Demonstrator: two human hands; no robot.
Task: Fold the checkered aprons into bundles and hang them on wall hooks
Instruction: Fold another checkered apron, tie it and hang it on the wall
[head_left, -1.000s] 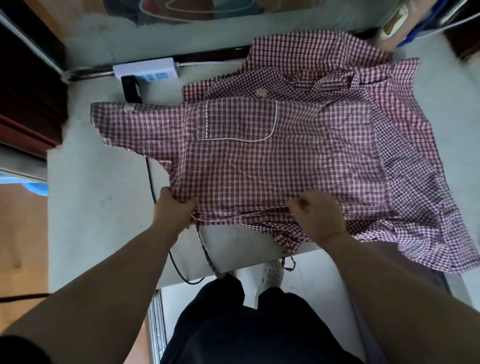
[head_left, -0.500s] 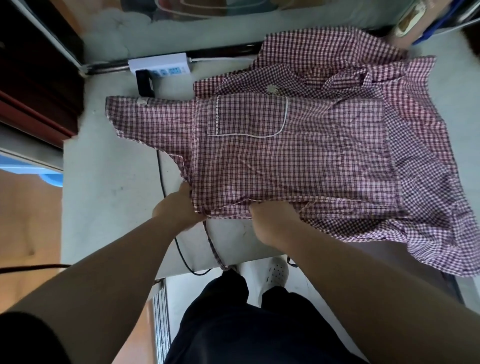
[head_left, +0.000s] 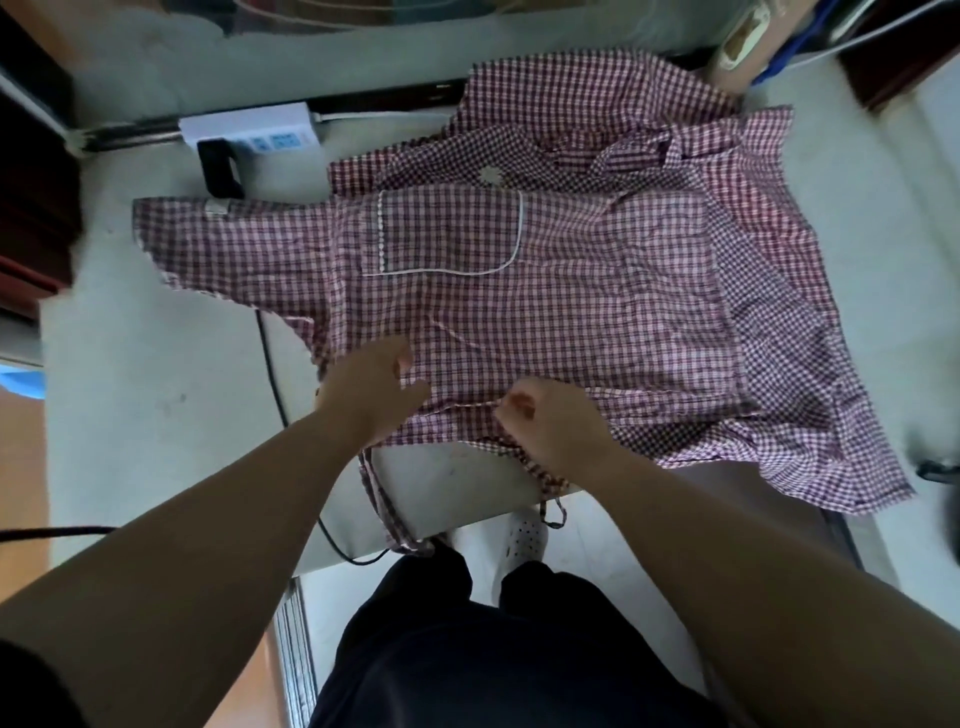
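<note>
A red-and-white checkered apron (head_left: 545, 322) lies spread flat on the pale table (head_left: 156, 395), its white-trimmed pocket (head_left: 447, 234) facing up. My left hand (head_left: 371, 395) rests on the apron's near left corner with fingers stretched over the cloth. To its right, my right hand (head_left: 550, 423) has its fingers curled and pinches the apron's tie strap (head_left: 540, 467) at the near hem. A second strap (head_left: 382, 499) dangles over the table's front edge. More checkered aprons (head_left: 789, 364) lie underneath, sticking out at the back and right.
A white power strip (head_left: 249, 130) with a black plug (head_left: 218, 166) sits at the table's back left. Its black cable (head_left: 270, 358) runs forward under the apron and over the front edge. My dark trousers and a white shoe (head_left: 522, 540) are below the edge.
My left hand let go of the near left edge and moved up onto the cloth. My right hand shifted right along the hem and now pinches the strap.
</note>
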